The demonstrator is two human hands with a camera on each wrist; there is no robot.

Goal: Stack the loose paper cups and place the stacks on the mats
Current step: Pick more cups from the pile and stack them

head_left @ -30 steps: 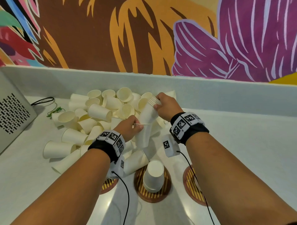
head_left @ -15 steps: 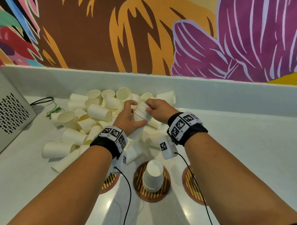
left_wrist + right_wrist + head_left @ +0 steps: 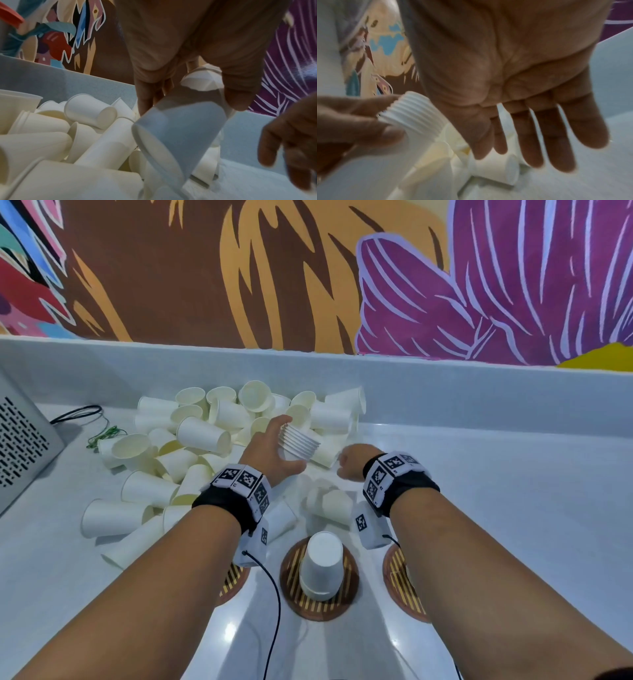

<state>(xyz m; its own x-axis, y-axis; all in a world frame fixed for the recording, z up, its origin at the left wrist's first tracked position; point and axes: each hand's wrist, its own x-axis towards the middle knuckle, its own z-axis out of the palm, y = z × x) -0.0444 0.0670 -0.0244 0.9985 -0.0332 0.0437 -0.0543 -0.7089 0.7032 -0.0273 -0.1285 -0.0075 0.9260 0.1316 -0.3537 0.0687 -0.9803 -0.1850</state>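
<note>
Left hand (image 3: 270,455) now alone grips the nested stack (image 3: 297,444) at 12 o'clock over the pile (image 3: 191,446); right hand (image 3: 352,462) has let go, fingers straight, free for another cup.

Painted mural wall (image 3: 308,275) fills the 12 o'clock side: brown ground, orange leaf strokes, big purple petals with pale outlines toward 2 o'clock, red, blue and pink patches at 10 o'clock. Pale grey-blue upstand (image 3: 445,392) runs below it, meeting a glossy white surface (image 3: 531,481) with small light glints near 6 o'clock. Grey perforated metal box (image 3: 20,440) at 9 o'clock. Black cable (image 3: 77,412) and thin green wire (image 3: 102,434) lie just beside it.
</note>
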